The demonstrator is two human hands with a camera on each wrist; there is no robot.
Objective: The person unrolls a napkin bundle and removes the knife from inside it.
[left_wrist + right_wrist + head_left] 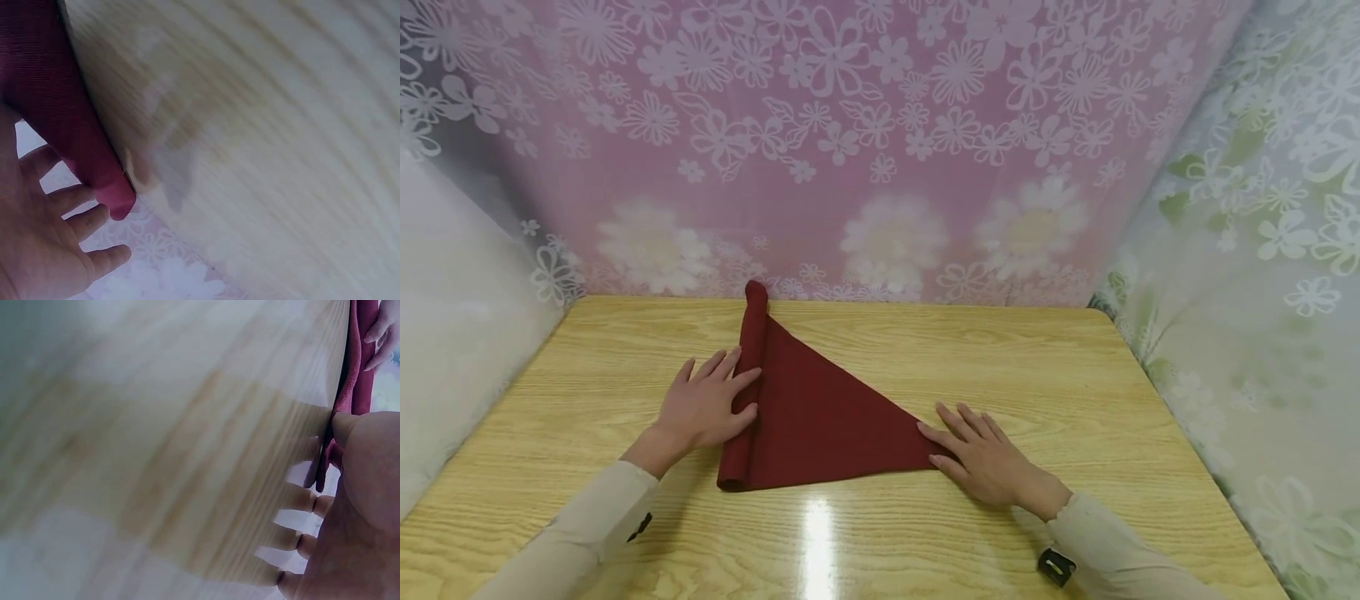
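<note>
A dark red cloth [831, 417] lies on the table, its left side rolled into a tube [754, 333] and its flat part tapering to a point at the right. My left hand [703, 404] rests along the tube with fingers spread, thumb and index finger over it. In the left wrist view, the spread fingers of that hand [44, 231] stand beside the red tube [69, 106]. On the right, my right hand [988, 458] lies with extended fingers, thumb and index finger touching the cloth's pointed end. The right wrist view shows its thumb at the cloth edge [350, 387].
The wood-grain table [1000, 350] ends at the back against a pink flowered curtain [880, 150]. Pale flowered sheets stand along both sides, one being the right sheet [1255, 275]. A black clip-like object [1057, 567] is by my right sleeve.
</note>
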